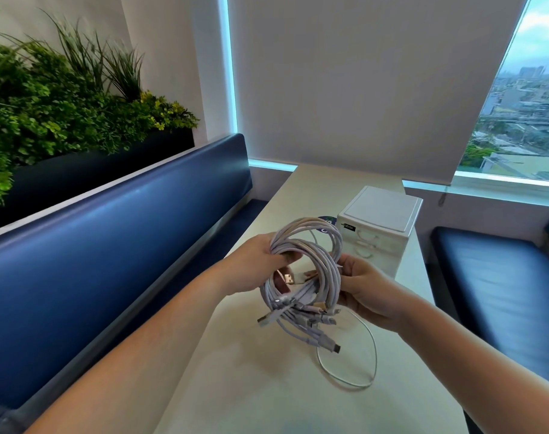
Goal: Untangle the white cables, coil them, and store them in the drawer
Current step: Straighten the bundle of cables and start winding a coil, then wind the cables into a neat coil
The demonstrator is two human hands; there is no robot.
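Your left hand (260, 264) is closed round the looped bundle of white cables (304, 270) above the table (235, 355), your right hand (365, 289) pinches its other side, one thin cable (348, 368) lies loose below, and the mini drawer unit (381, 233) looks unopened, so storing remains

Two bare hands hold a bunch of white cables (304, 270) up above a pale table (235, 371). The left hand (260, 264) grips the looped bunch near its top. The right hand (365, 289) pinches its other side. Plug ends hang down from the bunch. One thin cable (348, 375) lies in a loop on the table. A small white drawer box (379, 227) stands behind the hands, drawers closed. Blue benches (110, 261) sit on both sides.
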